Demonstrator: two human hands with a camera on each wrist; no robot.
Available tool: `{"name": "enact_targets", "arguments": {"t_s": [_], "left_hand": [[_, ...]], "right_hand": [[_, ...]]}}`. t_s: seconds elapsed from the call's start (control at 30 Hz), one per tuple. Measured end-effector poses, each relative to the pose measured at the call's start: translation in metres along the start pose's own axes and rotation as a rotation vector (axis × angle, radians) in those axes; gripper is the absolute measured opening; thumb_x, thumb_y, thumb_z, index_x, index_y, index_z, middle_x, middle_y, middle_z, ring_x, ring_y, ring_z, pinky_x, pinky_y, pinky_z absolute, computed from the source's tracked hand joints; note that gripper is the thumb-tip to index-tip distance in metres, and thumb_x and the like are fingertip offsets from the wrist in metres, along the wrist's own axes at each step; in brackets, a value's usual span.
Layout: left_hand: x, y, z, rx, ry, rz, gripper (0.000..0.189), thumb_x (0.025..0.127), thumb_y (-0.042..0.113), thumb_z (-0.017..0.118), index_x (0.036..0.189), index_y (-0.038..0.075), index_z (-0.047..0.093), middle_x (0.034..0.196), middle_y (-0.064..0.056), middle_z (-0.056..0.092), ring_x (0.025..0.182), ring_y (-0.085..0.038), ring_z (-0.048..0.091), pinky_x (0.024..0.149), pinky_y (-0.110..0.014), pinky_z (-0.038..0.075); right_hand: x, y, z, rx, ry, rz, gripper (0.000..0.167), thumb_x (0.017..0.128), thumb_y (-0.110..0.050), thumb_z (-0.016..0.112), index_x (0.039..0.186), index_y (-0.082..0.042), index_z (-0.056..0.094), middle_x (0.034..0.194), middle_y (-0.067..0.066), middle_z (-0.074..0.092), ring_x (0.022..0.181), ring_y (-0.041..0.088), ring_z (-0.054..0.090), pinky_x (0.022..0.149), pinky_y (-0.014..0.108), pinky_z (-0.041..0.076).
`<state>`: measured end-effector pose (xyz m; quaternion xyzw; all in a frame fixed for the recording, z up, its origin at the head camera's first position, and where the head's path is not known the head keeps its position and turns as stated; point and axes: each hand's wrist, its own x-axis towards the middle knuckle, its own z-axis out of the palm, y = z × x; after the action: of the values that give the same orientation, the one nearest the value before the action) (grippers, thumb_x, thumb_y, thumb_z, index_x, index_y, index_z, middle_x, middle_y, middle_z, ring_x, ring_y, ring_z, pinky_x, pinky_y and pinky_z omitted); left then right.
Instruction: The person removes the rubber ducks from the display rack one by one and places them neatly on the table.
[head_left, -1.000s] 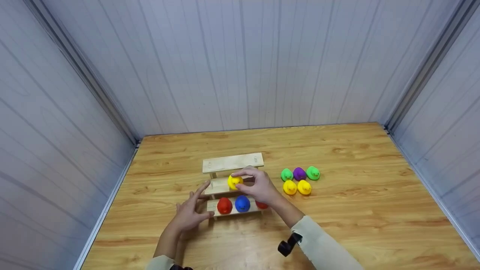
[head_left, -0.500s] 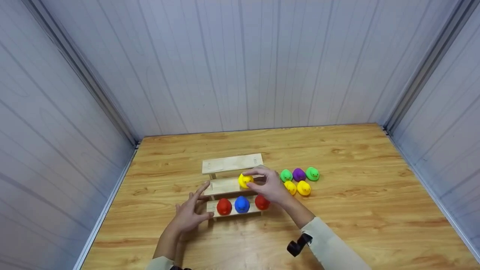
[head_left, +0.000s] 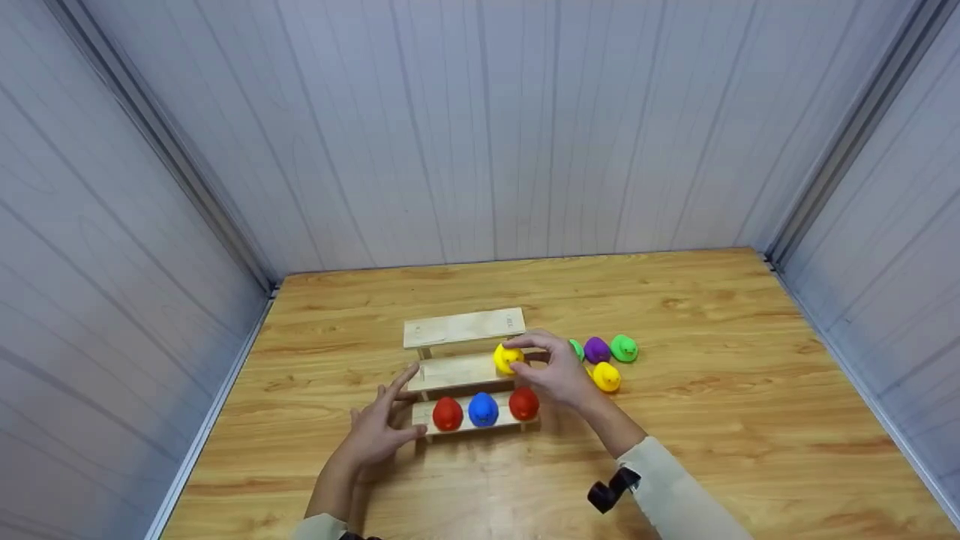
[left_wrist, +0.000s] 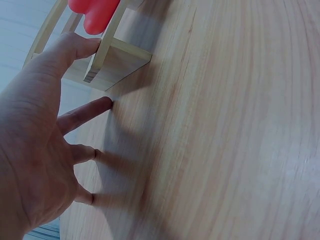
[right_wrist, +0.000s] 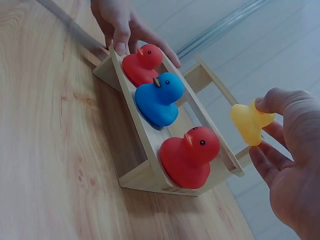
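A three-step wooden rack [head_left: 450, 373] stands on the table. My right hand [head_left: 556, 371] pinches a yellow rubber duck [head_left: 507, 359] between thumb and fingers, over the right end of the middle step; the right wrist view shows this yellow duck [right_wrist: 250, 120] from the side. On the lowest step sit a red duck [head_left: 448, 414], a blue duck [head_left: 483, 410] and another red duck [right_wrist: 190, 157]. My left hand [head_left: 379, 427] lies at the rack's left end with fingers spread, its thumb [left_wrist: 82, 46] touching the lowest step's end and other fingertips down on the tabletop.
Right of the rack, a purple duck [head_left: 597, 350], a green duck [head_left: 624, 348] and a yellow duck [head_left: 607, 377] stand on the wooden table [head_left: 712, 360]. Another green duck [head_left: 577, 349] is partly hidden behind my right hand. Pale panel walls [head_left: 517, 135] enclose the back and sides.
My right hand has carried the yellow duck rightward along the middle step, from near its middle to its right end. The right red duck has come into full view. My left hand stays put.
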<state>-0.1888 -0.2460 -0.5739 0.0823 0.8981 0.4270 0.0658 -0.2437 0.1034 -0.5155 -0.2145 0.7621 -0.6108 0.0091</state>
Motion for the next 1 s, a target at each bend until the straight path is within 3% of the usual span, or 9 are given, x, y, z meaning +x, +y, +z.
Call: {"name": "enact_targets", "arguments": {"t_s": [0.17, 0.3, 0.43, 0.53, 0.7, 0.77, 1.0], "left_hand": [[0.000, 0.000, -0.001, 0.005, 0.000, -0.003, 0.100, 0.095, 0.036, 0.089, 0.178, 0.040, 0.033, 0.158, -0.013, 0.069, 0.170, -0.065, 0.009, 0.121, -0.097, -0.017], [0.000, 0.000, -0.002, 0.012, 0.005, -0.003, 0.100, 0.094, 0.036, 0.089, 0.178, 0.039, 0.033, 0.159, -0.014, 0.069, 0.170, -0.065, 0.010, 0.121, -0.097, -0.015], [0.000, 0.001, -0.003, 0.010, 0.001, -0.009, 0.100, 0.094, 0.038, 0.089, 0.178, 0.040, 0.033, 0.163, -0.015, 0.066, 0.171, -0.065, 0.009, 0.122, -0.096, -0.016], [0.000, 0.001, -0.003, 0.008, -0.003, -0.015, 0.100, 0.094, 0.039, 0.088, 0.178, 0.041, 0.032, 0.164, -0.015, 0.065, 0.171, -0.064, 0.008, 0.123, -0.096, -0.017], [-0.001, 0.001, -0.003, 0.011, 0.002, -0.013, 0.100, 0.094, 0.038, 0.088, 0.178, 0.042, 0.032, 0.162, -0.013, 0.067, 0.171, -0.064, 0.008, 0.123, -0.096, -0.017], [-0.001, 0.002, -0.003, 0.008, 0.002, -0.014, 0.100, 0.094, 0.039, 0.088, 0.177, 0.042, 0.033, 0.162, -0.013, 0.067, 0.171, -0.064, 0.008, 0.123, -0.095, -0.017], [-0.001, 0.002, -0.001, 0.005, -0.006, -0.014, 0.100, 0.095, 0.037, 0.088, 0.178, 0.042, 0.032, 0.162, -0.013, 0.067, 0.171, -0.064, 0.010, 0.123, -0.095, -0.017]], "right_hand": [[-0.003, 0.002, -0.006, -0.009, 0.022, 0.007, 0.032, 0.099, -0.001, 0.082, 0.131, 0.002, 0.080, 0.139, 0.025, 0.075, 0.131, 0.032, 0.071, 0.114, 0.043, 0.064], [-0.005, 0.003, -0.012, -0.004, 0.034, 0.004, 0.033, 0.099, 0.000, 0.081, 0.131, 0.003, 0.079, 0.140, 0.027, 0.074, 0.128, 0.018, 0.072, 0.115, 0.046, 0.064], [-0.007, 0.005, -0.018, -0.008, 0.042, 0.007, 0.032, 0.099, 0.000, 0.081, 0.131, 0.004, 0.079, 0.139, 0.027, 0.074, 0.123, 0.004, 0.070, 0.114, 0.041, 0.063], [-0.009, 0.008, -0.024, -0.028, 0.050, 0.002, 0.032, 0.099, 0.000, 0.082, 0.131, 0.004, 0.079, 0.137, 0.027, 0.076, 0.124, 0.007, 0.070, 0.113, 0.038, 0.063], [-0.013, 0.015, -0.034, -0.062, 0.067, -0.013, 0.032, 0.099, 0.000, 0.082, 0.131, 0.004, 0.079, 0.135, 0.027, 0.077, 0.126, 0.025, 0.075, 0.110, 0.042, 0.065], [-0.015, 0.017, -0.039, -0.068, 0.073, -0.009, 0.032, 0.100, -0.001, 0.081, 0.131, 0.004, 0.079, 0.136, 0.027, 0.077, 0.125, 0.023, 0.075, 0.109, 0.037, 0.066], [-0.024, 0.023, -0.055, -0.058, 0.112, 0.000, 0.030, 0.100, 0.003, 0.080, 0.129, 0.010, 0.077, 0.132, 0.032, 0.075, 0.115, 0.000, 0.071, 0.102, 0.015, 0.059]]}}
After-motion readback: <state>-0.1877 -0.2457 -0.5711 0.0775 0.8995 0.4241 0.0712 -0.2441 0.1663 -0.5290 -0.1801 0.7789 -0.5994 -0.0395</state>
